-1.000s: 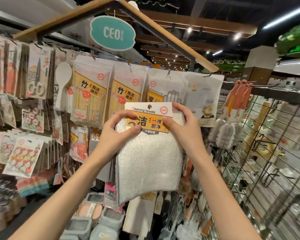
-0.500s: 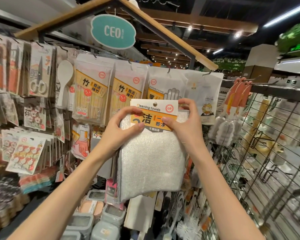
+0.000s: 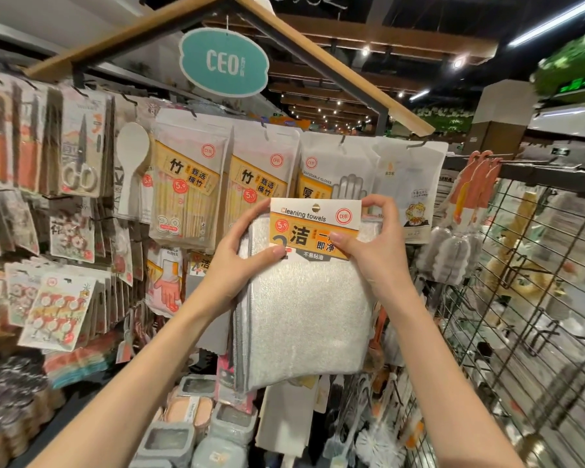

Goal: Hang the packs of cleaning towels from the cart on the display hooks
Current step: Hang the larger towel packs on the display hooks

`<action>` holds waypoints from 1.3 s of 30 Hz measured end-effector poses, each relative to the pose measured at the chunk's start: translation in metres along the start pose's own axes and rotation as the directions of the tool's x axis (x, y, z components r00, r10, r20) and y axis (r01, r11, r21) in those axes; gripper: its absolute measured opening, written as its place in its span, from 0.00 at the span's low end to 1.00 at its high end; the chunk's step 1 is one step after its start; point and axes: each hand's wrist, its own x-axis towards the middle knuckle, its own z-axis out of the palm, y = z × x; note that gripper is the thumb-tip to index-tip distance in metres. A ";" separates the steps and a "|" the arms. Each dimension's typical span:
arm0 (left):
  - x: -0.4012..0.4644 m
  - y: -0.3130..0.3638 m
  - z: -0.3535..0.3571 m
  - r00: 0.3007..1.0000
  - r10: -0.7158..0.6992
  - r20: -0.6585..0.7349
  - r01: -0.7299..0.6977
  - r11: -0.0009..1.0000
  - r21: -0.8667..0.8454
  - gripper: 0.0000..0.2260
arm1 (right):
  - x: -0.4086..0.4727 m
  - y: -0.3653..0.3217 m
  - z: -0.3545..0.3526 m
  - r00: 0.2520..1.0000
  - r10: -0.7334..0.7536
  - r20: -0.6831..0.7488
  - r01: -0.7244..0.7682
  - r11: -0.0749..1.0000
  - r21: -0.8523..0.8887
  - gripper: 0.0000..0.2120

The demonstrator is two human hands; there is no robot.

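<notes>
A pack of cleaning towels, white-grey cloth under an orange and white card header, is held up in front of the display wall. My left hand grips its upper left edge, thumb on the front. My right hand pinches the header's right side, with fingers over its top corner. The pack's top sits just below the row of hanging bags. The hook behind the pack is hidden. No cart is in view.
Bamboo skewer packs and a disposable gloves bag hang on hooks above. Scissors packs fill the left wall. A wire grid panel with bottle brushes stands at the right. Grey containers lie below.
Both hands have lifted the towel pack slightly up and to the right, closer to the display. My right fingers now curl over the header's top right corner.
</notes>
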 end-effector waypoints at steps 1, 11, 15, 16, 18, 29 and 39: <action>0.001 0.000 -0.004 1.000 0.006 0.008 -0.006 1.000 0.012 0.27 | -0.001 0.000 0.002 1.000 0.004 0.000 -0.004 1.000 0.006 0.26; -0.007 -0.004 -0.031 1.000 0.015 0.013 -0.015 1.000 0.010 0.24 | -0.014 0.001 0.013 0.994 0.105 0.031 -0.108 0.984 0.143 0.24; -0.014 -0.005 -0.037 1.000 0.013 0.022 -0.013 1.000 0.002 0.24 | -0.020 0.000 0.017 0.995 0.104 0.005 -0.104 0.990 0.096 0.23; -0.016 -0.005 -0.038 1.000 0.017 0.024 -0.017 1.000 0.014 0.23 | -0.021 0.000 0.018 0.995 0.104 -0.009 -0.103 0.991 0.080 0.23; -0.020 -0.006 -0.039 0.999 0.014 0.029 -0.015 1.000 0.018 0.23 | -0.025 0.000 0.021 0.994 0.101 -0.049 -0.098 0.993 0.071 0.24; -0.030 -0.023 -0.067 1.000 -0.025 -0.012 0.024 0.998 -0.056 0.21 | -0.050 0.046 -0.014 0.926 0.318 -0.204 -0.320 0.947 0.025 0.20; -0.028 -0.028 -0.085 0.987 -0.016 -0.157 0.011 0.999 -0.034 0.20 | -0.091 0.123 -0.013 0.849 0.483 -0.216 -0.493 0.870 0.006 0.20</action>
